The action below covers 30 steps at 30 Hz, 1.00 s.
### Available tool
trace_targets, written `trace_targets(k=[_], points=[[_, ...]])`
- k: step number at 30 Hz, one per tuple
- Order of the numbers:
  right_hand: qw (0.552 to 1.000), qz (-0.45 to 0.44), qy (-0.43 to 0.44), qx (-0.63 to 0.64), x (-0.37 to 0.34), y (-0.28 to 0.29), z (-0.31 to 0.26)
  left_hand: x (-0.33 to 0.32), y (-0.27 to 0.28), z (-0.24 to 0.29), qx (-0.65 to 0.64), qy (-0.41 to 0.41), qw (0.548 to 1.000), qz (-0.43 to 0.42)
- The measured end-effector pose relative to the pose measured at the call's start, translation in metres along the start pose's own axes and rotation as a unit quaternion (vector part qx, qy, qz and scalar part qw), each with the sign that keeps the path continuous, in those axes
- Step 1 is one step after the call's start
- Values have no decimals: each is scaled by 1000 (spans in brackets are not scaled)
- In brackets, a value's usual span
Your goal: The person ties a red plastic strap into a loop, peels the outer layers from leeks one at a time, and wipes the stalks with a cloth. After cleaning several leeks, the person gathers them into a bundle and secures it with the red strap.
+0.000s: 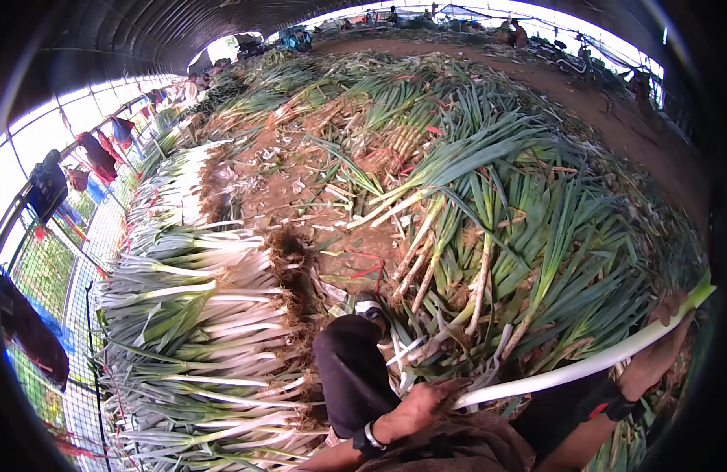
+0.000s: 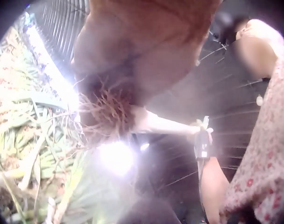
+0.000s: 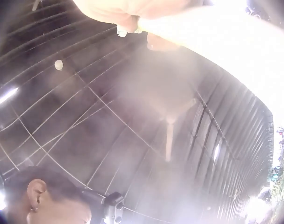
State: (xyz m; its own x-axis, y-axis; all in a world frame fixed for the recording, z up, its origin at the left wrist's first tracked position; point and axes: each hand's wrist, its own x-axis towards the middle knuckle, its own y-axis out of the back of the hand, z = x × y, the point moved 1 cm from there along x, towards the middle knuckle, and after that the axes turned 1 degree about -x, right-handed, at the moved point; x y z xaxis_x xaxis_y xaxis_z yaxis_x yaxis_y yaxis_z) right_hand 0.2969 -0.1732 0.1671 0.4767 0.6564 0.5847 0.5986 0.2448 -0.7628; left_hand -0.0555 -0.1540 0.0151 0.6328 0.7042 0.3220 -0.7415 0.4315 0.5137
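Note:
One long leek [image 1: 568, 373] is stretched between both hands at the lower right of the head view, its white shaft rising towards a short green top. The left hand [image 1: 425, 404] grips its root end. Around the shaft near the green top curl the fingers of the right hand [image 1: 659, 354]. In the left wrist view, brown roots [image 2: 111, 109] stick out beneath the left hand [image 2: 142, 44], and the pale shaft [image 2: 167, 125] runs off to the right. Glare in the right wrist view washes out much of the right hand [image 3: 128, 9].
A long row of leeks [image 1: 238, 315] lies on the left, roots facing inward. Untidy leeks [image 1: 536, 228] are heaped ahead and to the right. Bare soil [image 1: 277, 169] separates them. A mesh fence [image 1: 84, 315] with hanging cloths borders the left side.

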Motion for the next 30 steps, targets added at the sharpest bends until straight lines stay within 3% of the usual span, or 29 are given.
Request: trace_targets(k=[2,5,15,24,30], points=[[999,21,3,-34,2,7,-4,1,13,5,17,-46,999,8],[993,70,18,-98,5,12,-9,4,33,36,65,67,994,-57],[994,32,66,-83,-1,8,-4,3,3,28,143,35,982,-119],[994,9,74,-83,-1,9,-13,8,3,23,-100,93,984,-117],[997,-1,64,-40,-3,5,-9,-1,-1,13,-73,72,991,-89]])
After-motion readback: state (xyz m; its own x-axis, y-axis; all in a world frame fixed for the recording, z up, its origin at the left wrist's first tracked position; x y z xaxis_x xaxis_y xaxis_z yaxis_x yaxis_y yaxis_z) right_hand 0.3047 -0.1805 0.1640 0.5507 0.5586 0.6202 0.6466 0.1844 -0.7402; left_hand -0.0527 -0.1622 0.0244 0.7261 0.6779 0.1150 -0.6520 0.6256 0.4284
